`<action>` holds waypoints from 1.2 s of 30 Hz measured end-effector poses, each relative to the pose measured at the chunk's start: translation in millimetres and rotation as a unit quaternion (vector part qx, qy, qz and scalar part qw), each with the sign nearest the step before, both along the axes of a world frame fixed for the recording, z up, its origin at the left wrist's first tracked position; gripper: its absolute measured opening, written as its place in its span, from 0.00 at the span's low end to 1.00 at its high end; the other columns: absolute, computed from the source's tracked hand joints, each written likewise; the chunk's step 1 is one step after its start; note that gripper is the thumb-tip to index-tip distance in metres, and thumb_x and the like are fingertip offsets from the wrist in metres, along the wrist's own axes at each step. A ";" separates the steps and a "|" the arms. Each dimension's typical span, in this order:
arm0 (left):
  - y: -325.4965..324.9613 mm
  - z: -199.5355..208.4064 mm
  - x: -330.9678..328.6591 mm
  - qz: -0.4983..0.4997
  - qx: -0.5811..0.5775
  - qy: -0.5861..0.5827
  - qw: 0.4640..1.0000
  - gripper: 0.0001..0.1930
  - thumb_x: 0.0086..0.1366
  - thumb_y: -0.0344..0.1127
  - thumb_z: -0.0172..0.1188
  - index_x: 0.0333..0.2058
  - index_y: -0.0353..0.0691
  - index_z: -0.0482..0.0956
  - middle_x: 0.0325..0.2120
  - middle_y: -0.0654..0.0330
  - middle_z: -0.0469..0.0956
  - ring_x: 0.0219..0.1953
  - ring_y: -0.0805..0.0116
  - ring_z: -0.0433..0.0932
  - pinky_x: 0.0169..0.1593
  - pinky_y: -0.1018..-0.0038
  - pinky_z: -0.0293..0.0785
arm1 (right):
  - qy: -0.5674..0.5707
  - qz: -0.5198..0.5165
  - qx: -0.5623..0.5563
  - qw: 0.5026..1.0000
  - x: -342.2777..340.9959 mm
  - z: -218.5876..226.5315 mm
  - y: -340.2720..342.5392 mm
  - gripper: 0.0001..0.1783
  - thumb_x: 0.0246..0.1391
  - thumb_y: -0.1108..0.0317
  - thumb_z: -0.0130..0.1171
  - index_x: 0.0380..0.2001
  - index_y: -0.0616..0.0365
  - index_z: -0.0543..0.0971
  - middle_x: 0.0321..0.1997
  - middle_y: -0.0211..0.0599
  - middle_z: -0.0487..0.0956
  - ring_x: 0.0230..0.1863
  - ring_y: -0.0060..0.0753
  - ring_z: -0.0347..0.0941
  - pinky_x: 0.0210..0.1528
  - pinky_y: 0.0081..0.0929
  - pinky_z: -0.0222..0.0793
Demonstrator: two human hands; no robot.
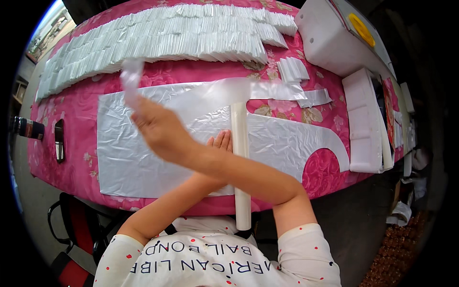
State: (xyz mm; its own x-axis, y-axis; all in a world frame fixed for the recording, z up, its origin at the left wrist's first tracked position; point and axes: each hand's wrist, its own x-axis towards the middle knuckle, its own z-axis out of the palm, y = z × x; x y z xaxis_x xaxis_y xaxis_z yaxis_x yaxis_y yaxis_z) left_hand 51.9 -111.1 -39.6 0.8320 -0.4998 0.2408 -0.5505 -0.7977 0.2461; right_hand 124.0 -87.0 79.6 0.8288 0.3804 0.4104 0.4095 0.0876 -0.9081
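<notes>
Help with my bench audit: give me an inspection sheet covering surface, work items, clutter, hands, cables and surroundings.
Surface: pink floral cloth.
Work items: wrinkled sheet lies flat; tube lies across it; packs in rows beyond.
Clutter: phone and jar at left, boxes at right.
Hands: right hand above the sheet, gripping blurred film; left hand flat beside the tube, apparently on the sheet.
Cables: nothing seen.
Surroundings: chairs at lower left.
</notes>
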 end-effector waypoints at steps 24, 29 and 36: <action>33.3 51.6 60.9 0.052 -0.676 0.348 0.647 0.22 0.67 0.38 0.41 0.55 0.30 0.60 0.53 0.53 0.65 0.57 0.64 0.64 0.59 0.71 0.59 | -0.131 -0.081 -0.311 0.938 -68.5 -18.9 -157.2 0.20 0.48 0.68 0.57 0.46 0.62 0.73 0.52 0.42 0.72 0.55 0.48 0.66 0.55 0.37 0.61; 12.4 57.0 104.0 0.160 -0.748 0.465 0.445 0.27 0.69 0.46 0.36 0.56 0.27 0.57 0.54 0.49 0.64 0.57 0.61 0.62 0.60 0.69 0.58 | -0.130 -0.098 -0.381 0.910 -72.8 -41.1 -201.2 0.21 0.50 0.64 0.56 0.47 0.62 0.73 0.53 0.44 0.71 0.56 0.48 0.64 0.57 0.38 0.60; 16.6 47.0 112.9 0.203 -0.743 0.504 0.391 0.30 0.68 0.49 0.35 0.55 0.25 0.56 0.54 0.46 0.62 0.57 0.59 0.62 0.61 0.67 0.58 | -0.185 0.006 -0.449 0.874 -64.1 -48.2 -216.3 0.29 0.49 0.59 0.56 0.53 0.60 0.68 0.60 0.44 0.64 0.62 0.47 0.58 0.60 0.39 0.56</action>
State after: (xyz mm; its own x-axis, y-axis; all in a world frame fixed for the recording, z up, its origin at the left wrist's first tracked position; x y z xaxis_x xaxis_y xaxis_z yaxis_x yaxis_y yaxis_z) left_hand 164.8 -94.5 7.3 0.8164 -0.2097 -0.5380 0.5218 0.6671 0.5318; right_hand 59.9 -303.3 31.4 0.6959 0.6950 0.1809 0.6940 -0.5858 -0.4186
